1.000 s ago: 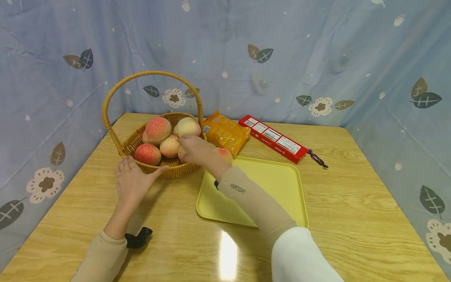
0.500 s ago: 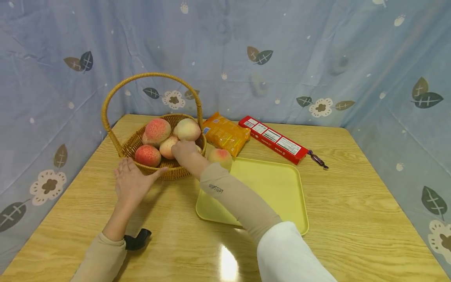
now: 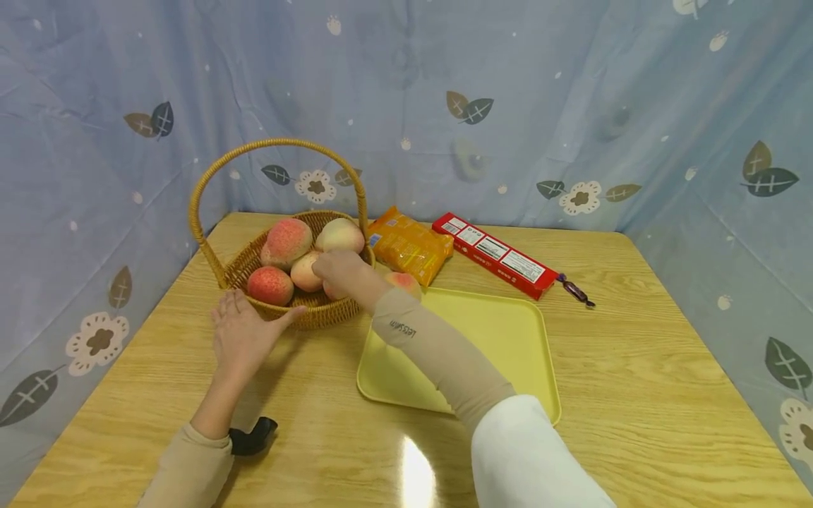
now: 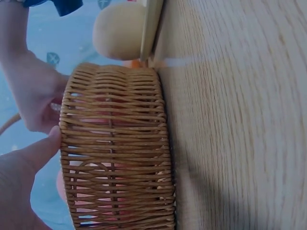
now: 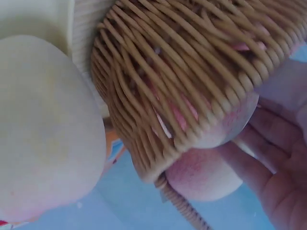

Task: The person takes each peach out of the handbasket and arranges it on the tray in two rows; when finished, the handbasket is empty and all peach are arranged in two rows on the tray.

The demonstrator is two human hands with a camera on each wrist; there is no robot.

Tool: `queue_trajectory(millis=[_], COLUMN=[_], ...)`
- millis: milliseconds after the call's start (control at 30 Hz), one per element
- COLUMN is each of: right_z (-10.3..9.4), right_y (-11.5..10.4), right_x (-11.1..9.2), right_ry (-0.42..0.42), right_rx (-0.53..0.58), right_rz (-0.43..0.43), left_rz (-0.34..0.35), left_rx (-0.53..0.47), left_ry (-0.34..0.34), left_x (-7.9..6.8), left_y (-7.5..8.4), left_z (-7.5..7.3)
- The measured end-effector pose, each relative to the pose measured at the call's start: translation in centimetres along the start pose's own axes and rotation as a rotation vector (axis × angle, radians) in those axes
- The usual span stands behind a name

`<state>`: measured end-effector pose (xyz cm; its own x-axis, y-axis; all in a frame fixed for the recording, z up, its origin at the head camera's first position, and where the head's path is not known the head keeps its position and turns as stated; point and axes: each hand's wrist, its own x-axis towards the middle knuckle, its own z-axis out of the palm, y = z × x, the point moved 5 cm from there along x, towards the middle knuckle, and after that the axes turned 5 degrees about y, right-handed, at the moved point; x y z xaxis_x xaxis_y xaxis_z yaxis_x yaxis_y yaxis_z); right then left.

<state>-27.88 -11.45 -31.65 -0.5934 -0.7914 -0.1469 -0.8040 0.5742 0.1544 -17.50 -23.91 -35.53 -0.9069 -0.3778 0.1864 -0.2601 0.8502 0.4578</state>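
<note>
A wicker basket (image 3: 336, 314) with a tall arched handle holds several peaches, among them a red one (image 3: 270, 285) at the front left and a pale one (image 3: 340, 236) at the back. My left hand (image 3: 244, 331) rests at the basket's near-left side, fingers spread; in the left wrist view its thumb (image 4: 45, 146) touches the rim. Reaching over the near-right rim, my right hand (image 3: 346, 274) has its fingers around a peach (image 5: 228, 124) inside the basket. That peach is mostly hidden beneath the hand in the head view.
A yellow tray (image 3: 489, 353) lies right of the basket, with one peach (image 3: 405, 283) at its back-left corner under my right forearm. Behind are an orange packet (image 3: 413, 243), a long red box (image 3: 495, 254) and a purple-wrapped candy (image 3: 575, 289). A blue curtain surrounds the table.
My right hand has shifted slightly left and deeper over the basket, then stayed about there. The left hand keeps its place at the rim. The head view has tilted a little.
</note>
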Motion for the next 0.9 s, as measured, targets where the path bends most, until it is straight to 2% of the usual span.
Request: queue_trajectory(millis=[100,200,367,600,700,800,900], right_z=[-0.6,-1.5,-1.7,-0.1,0.8,1.8,2.9], right_y=[0.8,2.0,4.2,7.5,8.5,9.2,9.8], right_x=[-0.6,-1.6,-3.7,-7.1,-8.7,-10.2,-11.4], right_ry=[0.021,0.103,0.291,0.583,0.668,0.72,0.751], right_rx=[0.032,0.157,0.519,1.006,1.238,1.379,1.457], right_rz=[-0.021,-0.025,0.025,0.152,0.179,0.204,0.251], left_rz=[0.006,0.018,0.011,0.0,-0.001,0.001,0.003], left_rx=[-0.007,-0.01,-0.002,-0.008,-0.015,-0.01,-0.004], left_ry=[0.001,0.008,0.003,-0.018,-0.023,-0.03,-0.04], left_x=[-0.1,0.0,0.1,0.1,0.2,0.2,0.1], left_y=[0.1,0.2,-0.1,-0.4,-0.4,-0.4,-0.3], left_z=[0.2,0.2,0.2,0.0,0.1,0.2,0.2])
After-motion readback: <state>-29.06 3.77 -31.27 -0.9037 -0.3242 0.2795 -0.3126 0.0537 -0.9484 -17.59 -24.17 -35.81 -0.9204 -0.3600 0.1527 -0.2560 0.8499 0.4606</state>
